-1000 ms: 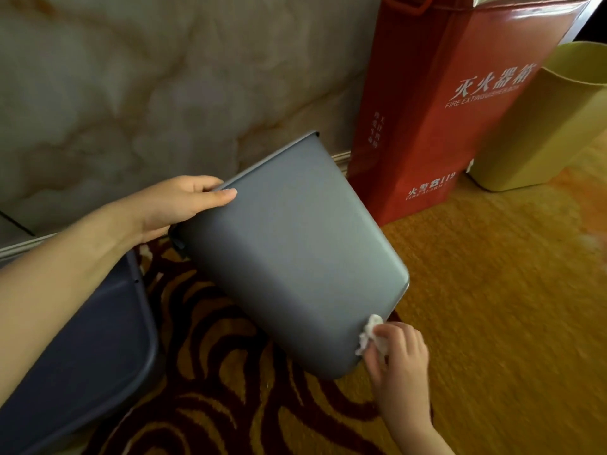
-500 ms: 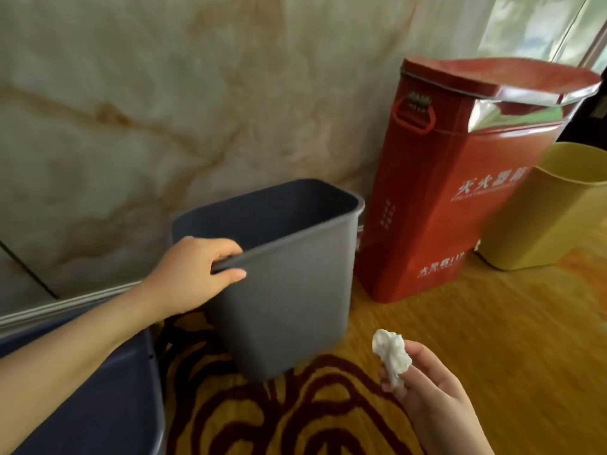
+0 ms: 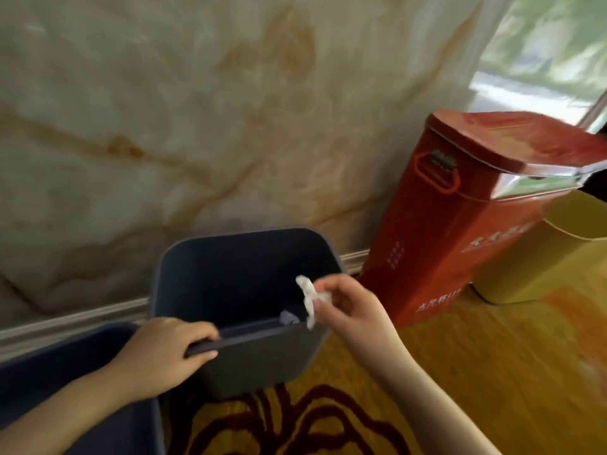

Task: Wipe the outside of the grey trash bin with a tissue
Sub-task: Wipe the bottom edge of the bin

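Pinches a crumpled tissue (image 3: pixel 308 298) between thumb and fingertips of the right hand (image 3: pixel 349 310), just above the near right corner of the grey trash bin (image 3: pixel 262 362). Grips the bin's near rim with the left hand (image 3: pixel 164 353), fingers curled over the edge, bin upright on carpet (image 3: pixel 492 372). Beyond the right hand, a red box (image 3: pixel 460 241).
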`<action>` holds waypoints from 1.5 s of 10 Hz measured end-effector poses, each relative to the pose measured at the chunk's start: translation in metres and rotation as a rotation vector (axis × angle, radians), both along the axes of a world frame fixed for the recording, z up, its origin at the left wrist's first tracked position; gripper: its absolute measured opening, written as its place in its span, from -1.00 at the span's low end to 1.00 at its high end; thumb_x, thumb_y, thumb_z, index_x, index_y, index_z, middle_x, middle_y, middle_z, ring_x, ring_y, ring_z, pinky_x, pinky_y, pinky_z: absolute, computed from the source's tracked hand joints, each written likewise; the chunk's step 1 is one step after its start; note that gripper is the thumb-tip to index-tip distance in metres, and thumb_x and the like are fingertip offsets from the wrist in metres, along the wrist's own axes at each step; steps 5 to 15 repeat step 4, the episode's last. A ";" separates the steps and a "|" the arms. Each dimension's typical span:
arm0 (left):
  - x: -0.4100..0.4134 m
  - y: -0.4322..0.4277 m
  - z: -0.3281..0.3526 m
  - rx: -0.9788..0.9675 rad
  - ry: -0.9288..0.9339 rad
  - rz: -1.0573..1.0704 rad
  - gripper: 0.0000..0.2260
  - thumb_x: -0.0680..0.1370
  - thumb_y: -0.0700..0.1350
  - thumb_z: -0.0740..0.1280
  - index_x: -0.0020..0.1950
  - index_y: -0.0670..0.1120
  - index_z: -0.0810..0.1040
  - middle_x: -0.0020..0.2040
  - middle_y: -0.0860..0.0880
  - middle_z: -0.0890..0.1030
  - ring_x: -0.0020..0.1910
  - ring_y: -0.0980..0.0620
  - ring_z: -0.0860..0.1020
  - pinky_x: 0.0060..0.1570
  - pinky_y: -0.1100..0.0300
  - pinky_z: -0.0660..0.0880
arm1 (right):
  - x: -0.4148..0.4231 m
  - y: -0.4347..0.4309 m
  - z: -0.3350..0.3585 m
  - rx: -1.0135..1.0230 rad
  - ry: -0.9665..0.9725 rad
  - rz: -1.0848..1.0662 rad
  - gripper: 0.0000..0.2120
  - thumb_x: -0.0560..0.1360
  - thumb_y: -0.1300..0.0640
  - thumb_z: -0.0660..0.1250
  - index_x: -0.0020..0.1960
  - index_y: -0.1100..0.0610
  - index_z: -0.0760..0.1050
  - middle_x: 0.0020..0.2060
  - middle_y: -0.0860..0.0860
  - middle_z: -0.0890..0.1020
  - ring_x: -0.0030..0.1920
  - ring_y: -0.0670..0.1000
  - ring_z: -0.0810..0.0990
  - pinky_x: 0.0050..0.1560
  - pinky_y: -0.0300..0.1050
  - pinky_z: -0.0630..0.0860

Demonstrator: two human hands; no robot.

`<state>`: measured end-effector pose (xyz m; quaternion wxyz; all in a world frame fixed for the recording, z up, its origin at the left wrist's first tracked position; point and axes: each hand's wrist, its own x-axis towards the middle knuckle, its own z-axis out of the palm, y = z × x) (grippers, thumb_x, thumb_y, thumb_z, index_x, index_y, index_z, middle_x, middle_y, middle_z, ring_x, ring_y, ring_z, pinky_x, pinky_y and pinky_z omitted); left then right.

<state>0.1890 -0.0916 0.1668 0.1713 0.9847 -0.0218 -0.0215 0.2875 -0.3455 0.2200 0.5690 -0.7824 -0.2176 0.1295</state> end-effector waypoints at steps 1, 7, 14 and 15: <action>0.005 -0.019 0.015 0.017 0.144 0.091 -0.90 0.50 0.11 0.24 0.01 0.22 0.46 -0.22 0.21 0.58 -0.22 0.24 0.52 -0.32 0.37 0.30 | 0.030 0.053 0.005 -0.305 -0.163 0.034 -0.89 0.46 0.20 0.32 -0.09 0.00 0.48 -0.11 -0.08 0.48 -0.21 -0.19 0.47 -0.26 -0.50 0.38; 0.005 -0.025 0.071 0.004 0.320 0.428 -0.53 0.60 0.10 0.00 0.49 0.01 0.10 0.54 -0.06 0.13 0.52 -0.03 0.04 0.46 -0.07 -0.05 | 0.061 0.103 -0.011 -0.899 0.119 0.259 -0.51 0.56 0.16 0.22 0.45 0.06 0.19 0.32 0.16 0.43 0.21 0.18 0.48 0.15 0.04 0.51; 0.005 -0.025 0.071 0.004 0.320 0.428 -0.53 0.60 0.10 0.00 0.49 0.01 0.10 0.54 -0.06 0.13 0.52 -0.03 0.04 0.46 -0.07 -0.05 | 0.061 0.103 -0.011 -0.899 0.119 0.259 -0.51 0.56 0.16 0.22 0.45 0.06 0.19 0.32 0.16 0.43 0.21 0.18 0.48 0.15 0.04 0.51; 0.005 -0.025 0.071 0.004 0.320 0.428 -0.53 0.60 0.10 0.00 0.49 0.01 0.10 0.54 -0.06 0.13 0.52 -0.03 0.04 0.46 -0.07 -0.05 | 0.061 0.103 -0.011 -0.899 0.119 0.259 -0.51 0.56 0.16 0.22 0.45 0.06 0.19 0.32 0.16 0.43 0.21 0.18 0.48 0.15 0.04 0.51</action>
